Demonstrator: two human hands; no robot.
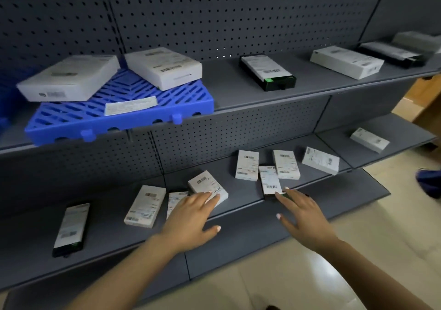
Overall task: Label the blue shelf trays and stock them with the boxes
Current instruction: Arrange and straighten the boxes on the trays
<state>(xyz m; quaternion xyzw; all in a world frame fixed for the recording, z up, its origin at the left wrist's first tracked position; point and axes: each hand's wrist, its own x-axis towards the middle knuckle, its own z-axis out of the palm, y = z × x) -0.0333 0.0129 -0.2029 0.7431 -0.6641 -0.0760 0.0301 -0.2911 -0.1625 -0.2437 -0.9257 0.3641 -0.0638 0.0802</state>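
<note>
— While the left hand reaches with fingers spread and flat, what lies under the tips?

— A small white box on the lower shelf; the fingertips touch its near corner. It grips nothing.

— And the right hand?

— Fingers loosely spread, tips against the near end of a labelled dark box.

— The blue tray?

— On the upper shelf, well apart from both hands, tilted, with two white boxes and a paper label on it.
</note>
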